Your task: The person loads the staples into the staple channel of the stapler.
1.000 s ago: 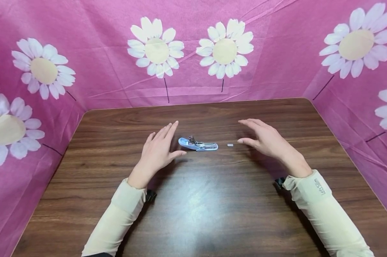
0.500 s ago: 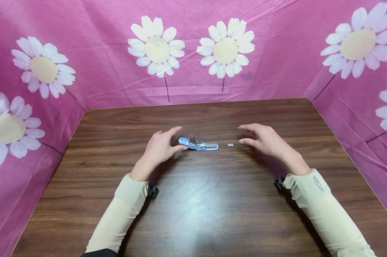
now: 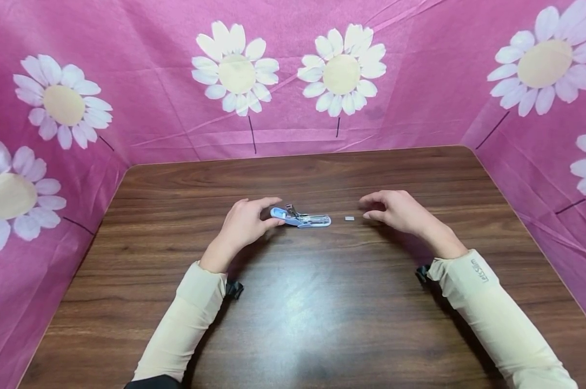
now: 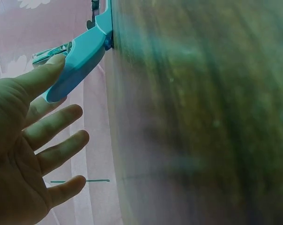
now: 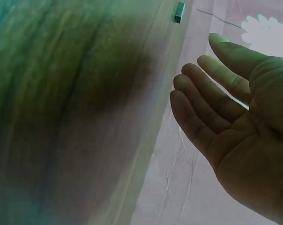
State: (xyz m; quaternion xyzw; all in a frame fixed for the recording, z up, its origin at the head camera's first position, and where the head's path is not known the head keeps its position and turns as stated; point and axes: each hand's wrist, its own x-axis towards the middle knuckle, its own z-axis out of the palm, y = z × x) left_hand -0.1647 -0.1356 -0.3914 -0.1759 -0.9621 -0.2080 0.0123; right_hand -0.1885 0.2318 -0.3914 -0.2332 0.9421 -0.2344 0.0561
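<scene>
A light blue stapler (image 3: 312, 221) lies opened out on the table, its top cover swung back to the left and its metal staple channel exposed. My left hand (image 3: 241, 221) is at the cover end, thumb overlapping the cover's near edge and index finger beyond its far side. In the left wrist view the stapler cover (image 4: 80, 63) shows between thumb and index finger, the other fingers spread loosely. A small grey strip of staples (image 3: 349, 219) lies right of the stapler. My right hand (image 3: 395, 209) hovers just right of the staples (image 5: 179, 12), fingers relaxed and apart from them.
The brown wood-grain table (image 3: 293, 302) reaches back to a pink cloth (image 3: 283, 129) printed with white daisies, which also hangs along the left and right sides. Dark straps sit under both wrists.
My left hand has moved right, bringing thumb and index finger around the stapler's cover end. My right hand's fingers have drawn in a little beside the staples. Stapler and staples stay in place.
</scene>
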